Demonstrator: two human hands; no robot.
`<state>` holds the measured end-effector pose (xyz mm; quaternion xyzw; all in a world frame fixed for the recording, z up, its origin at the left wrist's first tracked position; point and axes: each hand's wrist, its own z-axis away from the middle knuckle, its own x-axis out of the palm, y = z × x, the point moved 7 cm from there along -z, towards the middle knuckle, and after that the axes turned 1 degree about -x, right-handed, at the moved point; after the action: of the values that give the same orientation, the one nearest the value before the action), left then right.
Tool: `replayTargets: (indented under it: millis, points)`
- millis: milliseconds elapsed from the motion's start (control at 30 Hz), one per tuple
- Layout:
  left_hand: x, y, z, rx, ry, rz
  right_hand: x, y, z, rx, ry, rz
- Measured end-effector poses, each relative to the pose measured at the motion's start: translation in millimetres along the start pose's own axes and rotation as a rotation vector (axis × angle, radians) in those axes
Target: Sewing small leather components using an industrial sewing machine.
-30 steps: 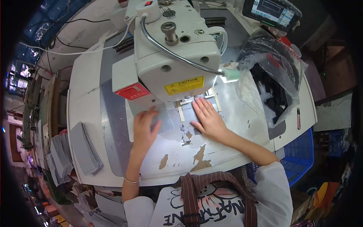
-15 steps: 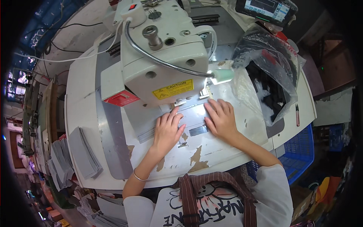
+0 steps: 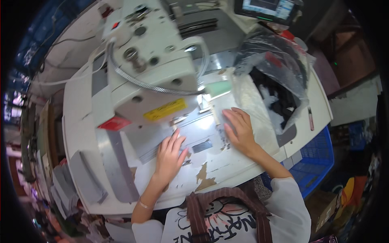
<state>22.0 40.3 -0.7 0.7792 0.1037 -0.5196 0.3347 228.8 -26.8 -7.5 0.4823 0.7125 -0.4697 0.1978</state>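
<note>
A grey fabric piece (image 3: 142,139) lies flat on the shiny metal plate beneath the head of a white industrial sewing machine (image 3: 158,87). My left hand (image 3: 170,156) rests with stretched fingers at the fabric, its fingertips close to a small metal clamp (image 3: 178,120). Off the fabric's right end, my right hand (image 3: 241,131) is over the plate near a clear plastic bag (image 3: 279,52). Its fingers are parted and nothing shows in them. A dark grey rectangle (image 3: 202,146) sits on the plate between my hands; I cannot tell whether it is loose. Motion blurs the picture somewhat.
Dark pieces (image 3: 279,97) fill the bag on the right. Small red-handled snips (image 3: 310,118) lie at the table's right side, above a blue plastic basket (image 3: 316,162). Grey fabric stacks (image 3: 86,178) stand at the left edge. A control screen (image 3: 267,9) is at the back.
My right hand has moved right, off the fabric and away from the clamp. My left hand stays at the fabric. The whole view has shifted, with the machine now further left and lower.
</note>
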Motion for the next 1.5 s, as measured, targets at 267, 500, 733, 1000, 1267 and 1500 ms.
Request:
replayTargets:
  millis: [267,500,733,1000,1267,1500]
  points:
    - [-3,9,3,0.036,-0.003,0.070,-79,117,-29,0.427,0.171,0.152]
    - [-4,22,-1,0.088,-0.003,0.075,-43,147,-58,0.196,0.059,0.688]
    - [13,19,-9,-0.083,-0.136,0.490,-87,72,-37,-0.010,0.388,0.559]
    - [93,40,-34,-0.538,-0.565,1.738,-13,-66,22,-0.334,0.152,0.021]
    - [59,0,-16,-0.423,-0.346,1.280,29,-31,-15,0.064,-0.130,-0.434]
    - [20,-38,-14,-0.444,0.036,0.677,58,-11,-67,0.186,-0.083,-0.330]
